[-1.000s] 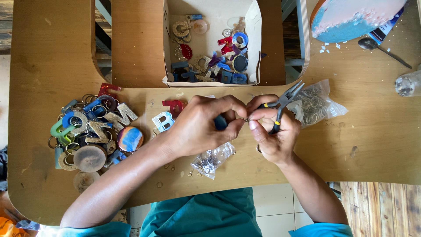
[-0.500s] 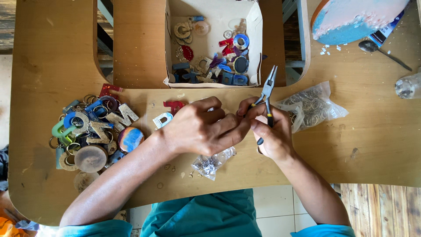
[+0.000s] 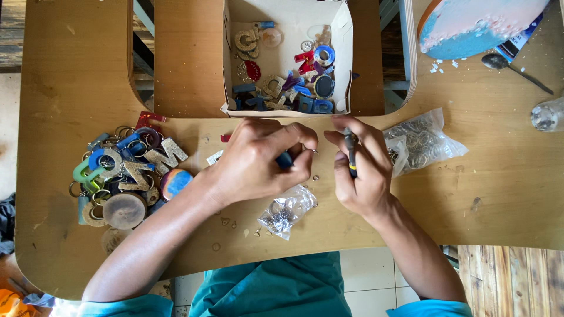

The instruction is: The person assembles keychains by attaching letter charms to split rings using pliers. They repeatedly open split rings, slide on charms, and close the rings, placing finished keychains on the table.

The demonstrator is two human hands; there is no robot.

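My left hand [image 3: 264, 158] is closed around a small blue keychain piece [image 3: 285, 159] over the wooden table [image 3: 487, 199]. My right hand [image 3: 361, 170] grips a pair of small pliers [image 3: 350, 151] with dark handles, tips pointing up and mostly hidden by the fingers. The two hands nearly touch at the fingertips. A small clear bag of metal rings [image 3: 285, 212] lies just below the hands. A larger clear bag of key rings [image 3: 420, 144] rests right of my right hand.
A pile of finished letter and disc keychains [image 3: 126, 173] lies at the left. A cardboard box [image 3: 346, 35] with more coloured pieces stands behind the hands. A blue-pink round object [image 3: 476, 23], a spoon [image 3: 514, 70] and a glass jar [image 3: 546, 114] sit at the far right.
The pliers have swung from pointing up-right to upright and tucked into my right hand. Both hands have moved slightly toward the box and closer together.
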